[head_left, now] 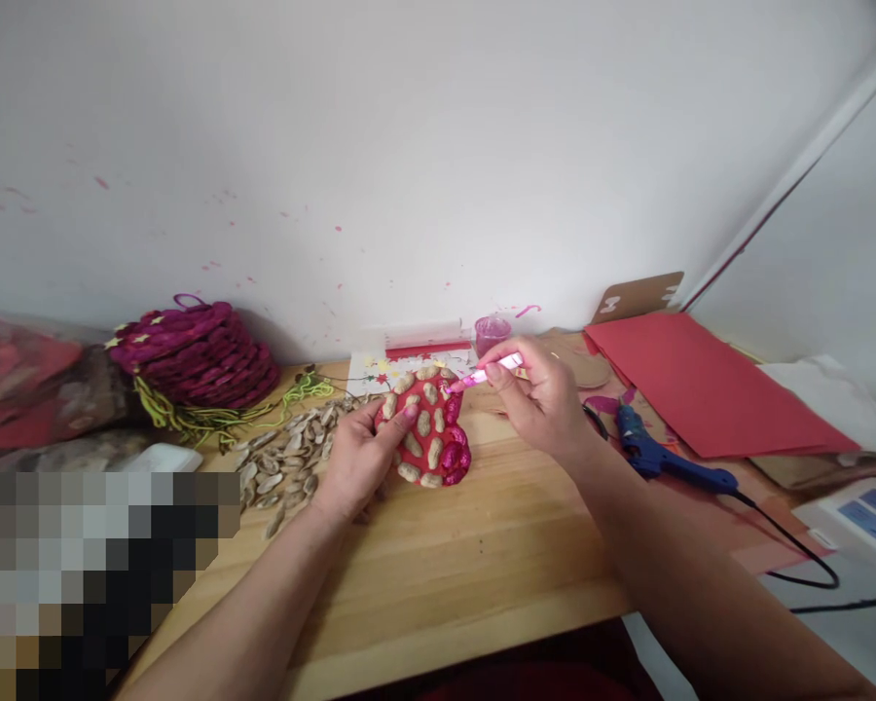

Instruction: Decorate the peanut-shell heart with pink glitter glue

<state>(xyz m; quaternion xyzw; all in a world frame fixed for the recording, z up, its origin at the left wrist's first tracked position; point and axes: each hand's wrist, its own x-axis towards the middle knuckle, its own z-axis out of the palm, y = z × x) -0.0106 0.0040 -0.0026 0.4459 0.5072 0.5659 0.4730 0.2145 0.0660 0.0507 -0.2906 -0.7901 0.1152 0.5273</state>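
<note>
My left hand (pixel 361 448) grips a red piece of craft work (pixel 418 446) at its left edge, thumb on top. Whole peanuts in their shells cover its face. Those along the right edge are painted shiny magenta, while the others keep their tan colour. Between the thumb and fingers of my right hand (pixel 544 399) is a slim paintbrush (pixel 509 363) with a white handle smeared pink. Its tip points left and meets the peanuts near the upper right edge, where pink shows.
Behind the hands stands a cup of pink paint (pixel 492 333). Loose peanut shells (pixel 292 453) lie left, before a magenta coiled bundle (pixel 197 355). To the right are a blue glue gun (pixel 672 467) with a black cord and red sheets (pixel 715 385). The wall (pixel 409 146) has pink splashes.
</note>
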